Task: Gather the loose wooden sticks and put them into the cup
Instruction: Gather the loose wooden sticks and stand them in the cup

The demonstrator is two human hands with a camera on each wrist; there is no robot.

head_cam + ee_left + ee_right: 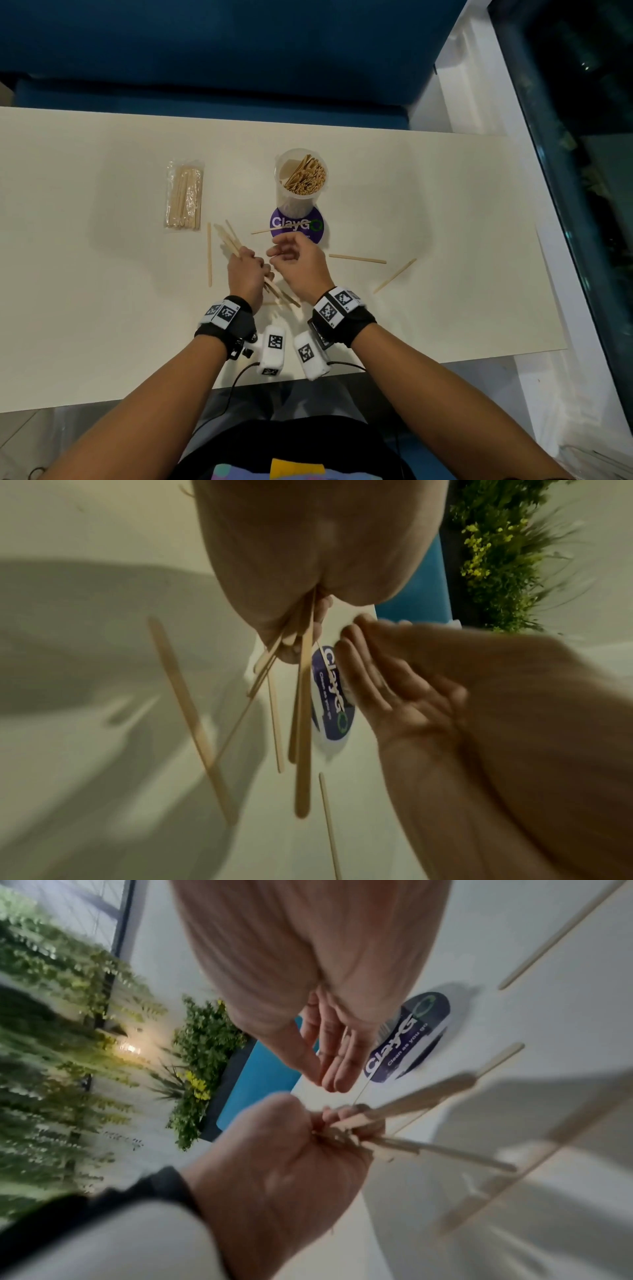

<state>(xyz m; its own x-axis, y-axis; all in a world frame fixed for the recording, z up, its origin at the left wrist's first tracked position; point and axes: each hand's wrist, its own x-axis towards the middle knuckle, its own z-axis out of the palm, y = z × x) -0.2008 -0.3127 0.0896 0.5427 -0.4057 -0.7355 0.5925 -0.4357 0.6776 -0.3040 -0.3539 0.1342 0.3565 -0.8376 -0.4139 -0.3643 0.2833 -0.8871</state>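
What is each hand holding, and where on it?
The left hand grips a bundle of wooden sticks near their middle. The right hand holds nothing.

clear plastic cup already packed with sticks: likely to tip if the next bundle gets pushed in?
Possibly. The tall, narrow clear plastic cup looks thin-walled and light, so a sideways push at the rim could tip it. The thin wooden sticks inside lean to one side, probably adding some ballast but unevenly. It stands on a round purple sticker, perhaps slicker than the white table.
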